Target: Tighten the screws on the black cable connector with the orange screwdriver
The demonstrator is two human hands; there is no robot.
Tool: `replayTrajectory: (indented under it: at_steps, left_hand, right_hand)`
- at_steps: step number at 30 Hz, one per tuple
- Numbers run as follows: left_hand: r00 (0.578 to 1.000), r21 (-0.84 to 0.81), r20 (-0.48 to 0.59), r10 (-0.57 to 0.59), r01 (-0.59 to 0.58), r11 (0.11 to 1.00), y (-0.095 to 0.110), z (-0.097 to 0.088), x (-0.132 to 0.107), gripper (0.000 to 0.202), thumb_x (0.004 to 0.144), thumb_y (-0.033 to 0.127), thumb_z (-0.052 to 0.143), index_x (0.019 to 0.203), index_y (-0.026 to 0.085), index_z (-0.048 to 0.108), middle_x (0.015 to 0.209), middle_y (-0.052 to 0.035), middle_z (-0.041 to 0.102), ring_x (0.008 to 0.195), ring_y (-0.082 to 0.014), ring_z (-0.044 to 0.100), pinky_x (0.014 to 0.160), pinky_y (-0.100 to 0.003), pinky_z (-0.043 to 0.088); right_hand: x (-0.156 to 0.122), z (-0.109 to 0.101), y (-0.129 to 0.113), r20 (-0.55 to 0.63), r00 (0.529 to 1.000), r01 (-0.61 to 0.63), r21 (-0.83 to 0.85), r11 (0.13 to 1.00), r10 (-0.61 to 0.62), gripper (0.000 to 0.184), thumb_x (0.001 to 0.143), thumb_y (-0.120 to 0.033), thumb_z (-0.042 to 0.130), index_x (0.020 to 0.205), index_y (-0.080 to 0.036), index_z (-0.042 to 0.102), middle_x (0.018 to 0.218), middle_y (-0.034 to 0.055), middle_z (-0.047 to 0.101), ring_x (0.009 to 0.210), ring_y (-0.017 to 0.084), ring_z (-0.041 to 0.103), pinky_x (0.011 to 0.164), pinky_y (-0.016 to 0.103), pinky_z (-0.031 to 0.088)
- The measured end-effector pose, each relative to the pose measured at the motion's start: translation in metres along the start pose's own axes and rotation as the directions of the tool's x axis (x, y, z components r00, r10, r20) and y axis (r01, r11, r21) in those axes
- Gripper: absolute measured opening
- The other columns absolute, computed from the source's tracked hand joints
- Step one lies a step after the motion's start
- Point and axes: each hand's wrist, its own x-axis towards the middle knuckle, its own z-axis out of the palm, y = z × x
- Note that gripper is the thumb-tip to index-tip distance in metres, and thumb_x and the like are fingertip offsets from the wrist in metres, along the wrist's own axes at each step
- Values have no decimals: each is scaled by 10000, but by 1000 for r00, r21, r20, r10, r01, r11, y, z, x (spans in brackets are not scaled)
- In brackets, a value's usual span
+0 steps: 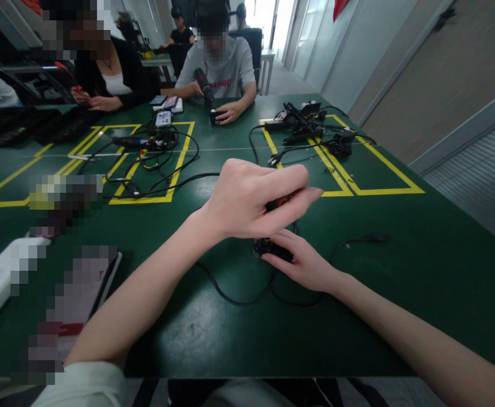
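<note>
My left hand (259,198) is closed around a black screwdriver (278,203) with an orange mark, held upright. Most of its grip is hidden behind my fingers. Its lower end meets a small black oblong part (282,252) lying on the green table. My right hand (304,263), thumb and fingers on either side, grips this part against the tabletop. What kind of part it is, I cannot make out. A thin black cord (239,304) loops on the table just below both hands.
Tangled cables (158,141) lie at the back left, and a heap of black adapters and cables (304,124) at the back right. On the left are a white power strip (1,277) and a phone-like slab (81,288). Across the table, a person (217,68) holds a black power tool (205,85).
</note>
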Motion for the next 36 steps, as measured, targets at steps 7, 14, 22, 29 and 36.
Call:
replayTrajectory:
  at_steps: [7,14,22,29,36]
  left_hand:
    - [999,-15,35,42,-41,999,-3,-3,-1,227,930,185,428,739,209,547,566,43,516,488,-100,499,522,-275,345]
    - [997,58,-19,70,-69,996,-2,-1,1,217,919,131,450,768,200,591,632,22,605,569,-111,569,567,-273,394]
    - [999,72,-17,30,-28,997,-1,3,-2,250,977,228,512,741,198,589,539,56,536,475,-76,495,507,-255,309]
    - [997,58,1,74,-74,996,-2,-1,-1,224,935,213,447,737,210,550,585,29,549,523,-108,530,535,-275,356]
    - [997,82,27,76,-78,994,0,-4,1,228,915,138,429,774,199,598,667,5,593,574,-117,565,551,-283,384]
  right_hand:
    - [0,-1,-1,-7,1000,10,16,1000,-9,158,1020,-291,635,1121,-189,701,1120,121,798,1045,268,744,928,432,642]
    - [1,-2,-1,7,1000,-14,13,1000,14,163,1008,-275,638,1135,-205,711,1133,122,796,1057,281,748,934,462,644]
    - [1,-1,-1,9,1000,-15,8,1000,15,164,1011,-286,642,1134,-209,718,1138,115,796,1059,277,746,931,443,642]
    - [0,0,0,1,1000,-2,14,1000,2,160,1019,-299,640,1115,-189,705,1097,113,798,1030,270,741,918,428,638]
    - [1,-3,-2,12,1000,-16,18,1000,16,168,1013,-295,637,1133,-207,714,1130,119,796,1052,281,747,934,461,643]
